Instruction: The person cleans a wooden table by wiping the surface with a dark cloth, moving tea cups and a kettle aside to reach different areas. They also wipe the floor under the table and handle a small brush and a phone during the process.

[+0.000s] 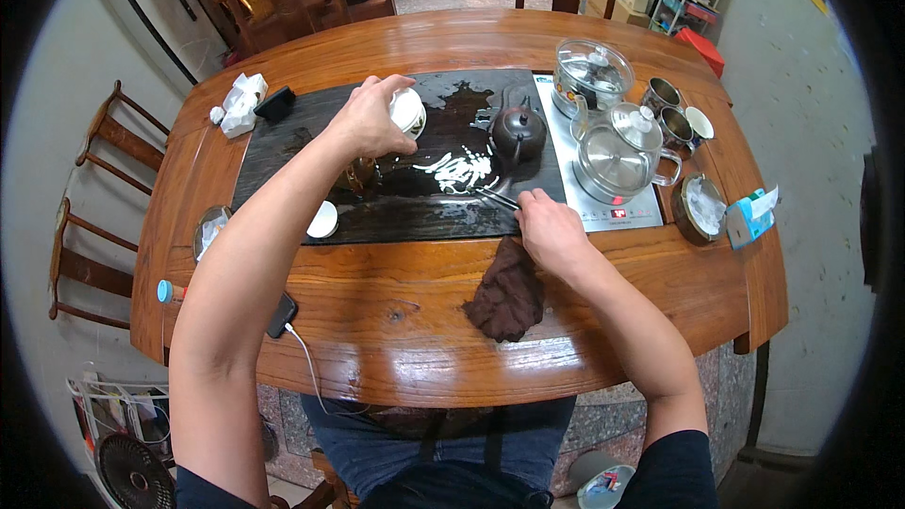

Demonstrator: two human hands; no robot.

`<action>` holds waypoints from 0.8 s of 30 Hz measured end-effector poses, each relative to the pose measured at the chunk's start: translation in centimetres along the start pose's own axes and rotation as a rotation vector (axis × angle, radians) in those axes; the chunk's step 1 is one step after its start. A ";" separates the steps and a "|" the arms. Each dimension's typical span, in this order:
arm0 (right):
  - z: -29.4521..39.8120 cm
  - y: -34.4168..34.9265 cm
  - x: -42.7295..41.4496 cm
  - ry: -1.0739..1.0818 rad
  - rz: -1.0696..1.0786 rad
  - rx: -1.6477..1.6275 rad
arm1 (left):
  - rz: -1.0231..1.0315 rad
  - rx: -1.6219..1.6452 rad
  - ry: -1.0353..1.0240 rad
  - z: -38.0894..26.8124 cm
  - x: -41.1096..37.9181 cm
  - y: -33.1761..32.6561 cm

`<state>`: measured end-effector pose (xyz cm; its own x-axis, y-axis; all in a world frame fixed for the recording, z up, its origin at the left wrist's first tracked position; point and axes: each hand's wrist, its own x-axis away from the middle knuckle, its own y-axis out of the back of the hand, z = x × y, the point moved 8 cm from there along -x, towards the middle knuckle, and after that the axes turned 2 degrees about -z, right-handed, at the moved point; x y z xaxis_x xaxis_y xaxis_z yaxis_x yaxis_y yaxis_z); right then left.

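Observation:
My left hand [375,116] grips a white porcelain gaiwan [407,112] above the dark stone tea tray [438,223]. In my right hand [553,232] is a pair of slim dark tongs [498,198], their tips low over the wet tray beside a bright reflection. A dark round teapot [520,133] sits on the tray ahead of the right hand. Beneath my left wrist a small glass vessel [359,175] with amber colour is partly hidden. One small white cup [323,220] rests by the tray's near edge. Water pools across the tray's middle.
At right, a glass kettle [616,159] and a lidded glass pot [592,78] stand on a cooker panel [622,220]. Metal cups [675,129] stand beyond. A brown cloth [507,293] lies near me. A phone [283,314] with a white cable [309,360] lies under my left arm.

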<state>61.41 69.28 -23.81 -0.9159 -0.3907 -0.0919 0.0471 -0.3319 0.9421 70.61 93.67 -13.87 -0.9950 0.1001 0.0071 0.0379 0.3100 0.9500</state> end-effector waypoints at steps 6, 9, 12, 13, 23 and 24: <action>1.2 0.5 -0.1 0.046 -0.059 -0.103 | 0.013 0.055 -0.033 0.3 0.3 -1.5; 2.4 0.3 -0.2 0.033 -0.084 -0.174 | 0.040 0.060 -0.029 0.6 0.3 -3.1; 2.6 -0.3 -0.3 0.013 -0.080 -0.181 | 0.055 0.093 -0.024 0.8 0.7 -4.3; 2.5 -0.5 -0.3 0.006 -0.077 -0.172 | 0.060 0.097 -0.026 0.7 0.7 -4.7; 1.7 -1.6 -0.7 0.049 -0.067 -0.148 | 0.052 0.166 0.005 0.9 1.2 -7.4; 1.8 -1.4 -0.8 0.054 -0.083 -0.161 | 0.021 0.173 -0.009 1.1 1.4 -7.4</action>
<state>61.32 71.59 -24.43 -0.8967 -0.4004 -0.1889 0.0391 -0.4965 0.8671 69.07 92.54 -21.28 -0.9929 0.1165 0.0223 0.0744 0.4654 0.8820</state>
